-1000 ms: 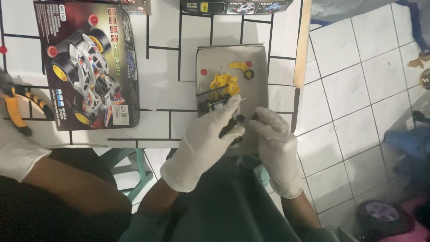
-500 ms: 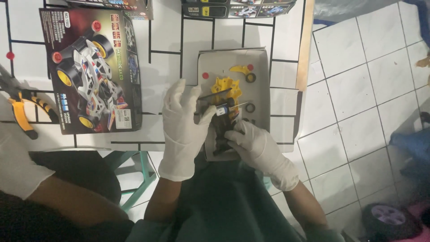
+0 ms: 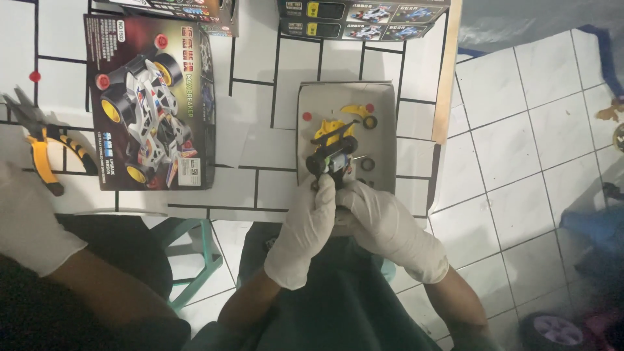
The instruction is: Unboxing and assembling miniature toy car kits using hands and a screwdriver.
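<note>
Both my hands wear white gloves and meet at the near edge of a shallow grey cardboard tray (image 3: 383, 140). My left hand (image 3: 305, 224) and my right hand (image 3: 383, 224) together grip a small toy car chassis (image 3: 331, 159) with black wheels, held just above the tray. In the tray lie yellow plastic parts (image 3: 333, 130), a small black tyre (image 3: 370, 121), a black ring (image 3: 367, 164) and red dots. How the fingers sit on the chassis is partly hidden.
A toy car kit box (image 3: 149, 104) lies left of the tray. Yellow-handled pliers (image 3: 42, 146) rest at the far left, beside another person's gloved hand (image 3: 29, 221). More kit boxes (image 3: 361, 16) line the table's far edge. Tiled floor lies right.
My left hand has dropped from above the tray to join the right hand at the tray's near edge. Both now hold the chassis, which has shifted slightly toward me.
</note>
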